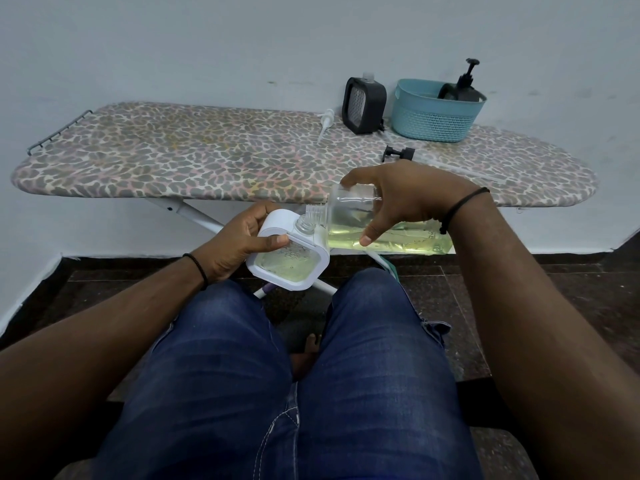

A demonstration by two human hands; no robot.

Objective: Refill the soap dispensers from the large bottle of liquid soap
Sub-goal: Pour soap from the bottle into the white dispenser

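Note:
My right hand (pixel 398 199) grips the large clear bottle (pixel 349 220) of yellow-green liquid soap, tipped on its side with its threaded mouth pointing left. My left hand (pixel 239 244) holds a white square dispenser (pixel 291 261) with a clear window, tilted, above my lap. The bottle's mouth sits right at the dispenser's open threaded neck (pixel 304 225). Yellowish soap shows inside the dispenser's window. Both are held in front of the ironing board's near edge.
The leopard-print ironing board (pixel 207 157) stands ahead against the wall. On it are a black dispenser (pixel 363 105) without its pump, a white pump head (pixel 325 123), a black pump head (pixel 398 154) and a teal basket (pixel 436 116) holding another black pump dispenser (pixel 465 85).

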